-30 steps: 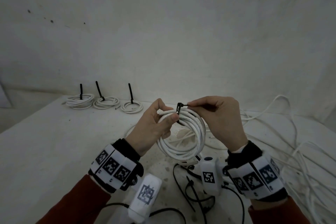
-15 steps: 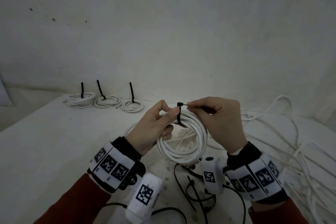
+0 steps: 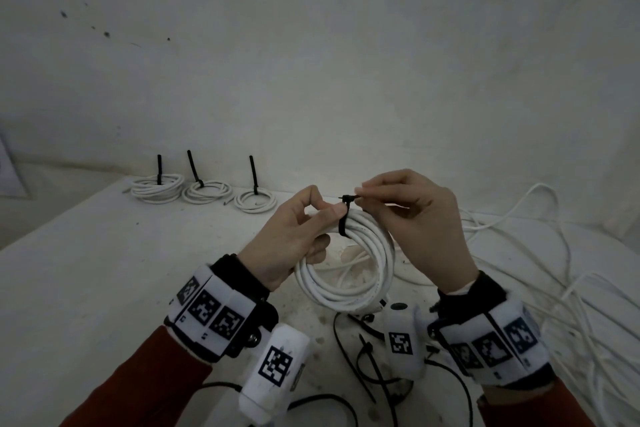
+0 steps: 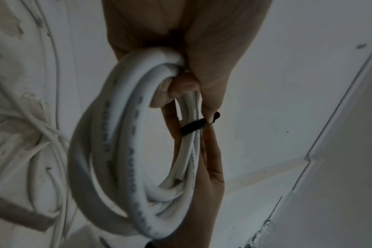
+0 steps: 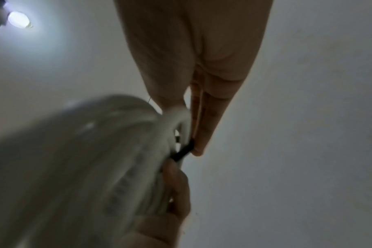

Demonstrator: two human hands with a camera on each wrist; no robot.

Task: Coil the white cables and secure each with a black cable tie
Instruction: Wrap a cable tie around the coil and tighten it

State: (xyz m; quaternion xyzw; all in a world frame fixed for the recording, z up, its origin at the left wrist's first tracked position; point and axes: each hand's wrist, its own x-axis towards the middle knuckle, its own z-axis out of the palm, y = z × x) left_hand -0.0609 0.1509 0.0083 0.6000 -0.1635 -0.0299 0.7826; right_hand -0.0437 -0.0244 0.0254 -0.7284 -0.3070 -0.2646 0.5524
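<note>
Spare ties lie nearest on the worktop. Above them, the left hand grips the coil by its upper turns, thumb beside the tie looped round them. The right hand pinches the tie's tail just past the head. Judged step: cinching. To do it well, pull the tail straight out from the head while the left hand keeps the turns bunched, so none slips free. Loose cables lie right; three tied coils sit at the far edge.
</note>
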